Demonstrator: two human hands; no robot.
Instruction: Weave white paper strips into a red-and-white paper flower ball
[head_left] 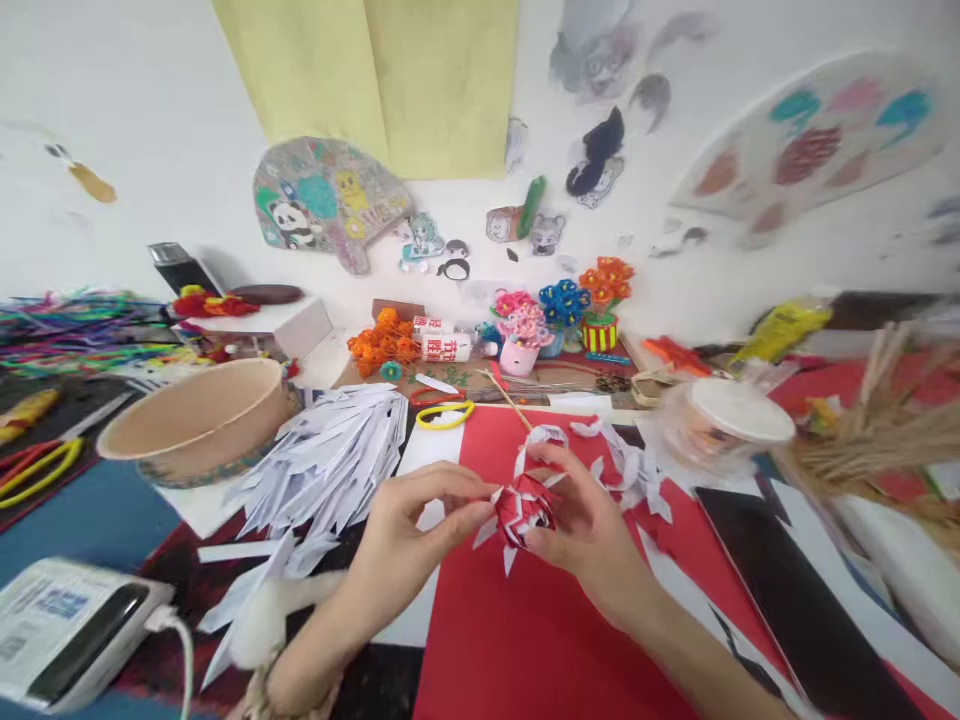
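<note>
My left hand [416,530] and my right hand [589,520] meet over a red paper sheet [510,630] and together hold a small red-and-white folded paper ball [523,508]. The left fingers pinch its left side where white paper tips stick out. My right hand cups it from the right, fingers curled round it. A thin wooden stick [504,396] rises from behind the ball toward the back. Loose white paper strips [626,468] lie just behind my right hand.
A heap of white paper strips [330,455] lies left of centre beside a tan paper bowl [196,418]. A clear tub with a white lid [724,418], straw bundle [881,425], yellow scissors [444,413], small flower pots [559,320] and a charger [71,625] surround the hands.
</note>
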